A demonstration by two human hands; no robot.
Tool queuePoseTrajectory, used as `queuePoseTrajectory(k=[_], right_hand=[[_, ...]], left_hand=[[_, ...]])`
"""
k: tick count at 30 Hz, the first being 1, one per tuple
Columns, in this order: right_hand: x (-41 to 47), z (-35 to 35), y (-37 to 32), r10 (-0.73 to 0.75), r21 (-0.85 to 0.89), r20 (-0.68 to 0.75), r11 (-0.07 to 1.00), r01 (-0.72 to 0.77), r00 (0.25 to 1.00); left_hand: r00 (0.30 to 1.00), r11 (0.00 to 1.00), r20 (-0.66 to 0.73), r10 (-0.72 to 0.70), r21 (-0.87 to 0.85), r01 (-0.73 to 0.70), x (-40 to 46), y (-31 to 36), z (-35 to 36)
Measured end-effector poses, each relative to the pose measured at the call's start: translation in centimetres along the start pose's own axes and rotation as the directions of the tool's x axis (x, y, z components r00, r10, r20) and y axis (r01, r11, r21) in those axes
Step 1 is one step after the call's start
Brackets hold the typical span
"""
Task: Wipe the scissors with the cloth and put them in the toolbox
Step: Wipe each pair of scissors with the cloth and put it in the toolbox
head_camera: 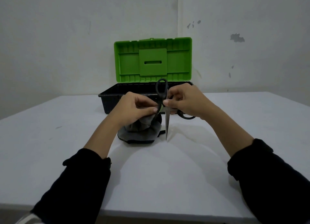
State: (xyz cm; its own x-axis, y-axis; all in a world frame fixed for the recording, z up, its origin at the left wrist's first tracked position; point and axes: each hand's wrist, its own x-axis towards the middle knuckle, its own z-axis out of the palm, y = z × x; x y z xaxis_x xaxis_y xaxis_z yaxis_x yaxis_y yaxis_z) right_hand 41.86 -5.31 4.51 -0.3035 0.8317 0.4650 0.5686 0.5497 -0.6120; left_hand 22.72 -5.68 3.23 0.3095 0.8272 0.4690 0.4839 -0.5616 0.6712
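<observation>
The scissors (167, 121) have black handles and are spread open. One steel blade points straight down, its tip close to the white table (151, 173). My right hand (186, 101) grips them near the pivot, with one handle loop above and the other below the hand. My left hand (134, 106) pinches the grey cloth (140, 131) against the other blade, which the cloth hides. The cloth's lower folds hang down to the table. Behind my hands stands the toolbox (109, 99), a black tray with its green lid (152, 59) raised upright.
The white table runs to the wall behind the toolbox, with bare surface to the left and right of my arms. Its near edge lies at the bottom of the view. Black sleeves cover both forearms.
</observation>
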Motion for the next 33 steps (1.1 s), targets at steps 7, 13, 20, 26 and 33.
queuePoseTrajectory(k=[7, 13, 20, 26, 33], right_hand=[[0.1, 1.1, -0.7, -0.006, 0.014, -0.067, 1.0, 0.007, 0.998], [0.0, 1.6, -0.2, 0.009, 0.035, -0.107, 0.999, -0.005, 0.994], [-0.1, 1.7, -0.1, 0.066, 0.108, -0.144, 0.993, -0.051, 0.987], [-0.3, 1.7, -0.1, 0.02, 0.103, -0.126, 0.995, -0.006, 0.992], [-0.2, 0.8, -0.1, -0.046, -0.001, -0.14, 0.999, 0.047, 0.989]], left_hand=[[0.994, 0.997, -0.091, 0.066, 0.038, -0.063, 0.4, -0.5, 0.8], [0.986, 0.975, -0.134, 0.096, 0.214, -0.066, 0.2, -0.9, 1.7], [0.972, 0.944, -0.184, 0.144, 0.322, -0.079, -0.3, 0.2, 2.0], [0.987, 0.965, -0.111, 0.113, 0.251, -0.082, -0.1, -0.5, 1.2], [0.977, 0.956, -0.134, 0.167, 0.263, -0.127, -0.1, -0.6, 1.0]])
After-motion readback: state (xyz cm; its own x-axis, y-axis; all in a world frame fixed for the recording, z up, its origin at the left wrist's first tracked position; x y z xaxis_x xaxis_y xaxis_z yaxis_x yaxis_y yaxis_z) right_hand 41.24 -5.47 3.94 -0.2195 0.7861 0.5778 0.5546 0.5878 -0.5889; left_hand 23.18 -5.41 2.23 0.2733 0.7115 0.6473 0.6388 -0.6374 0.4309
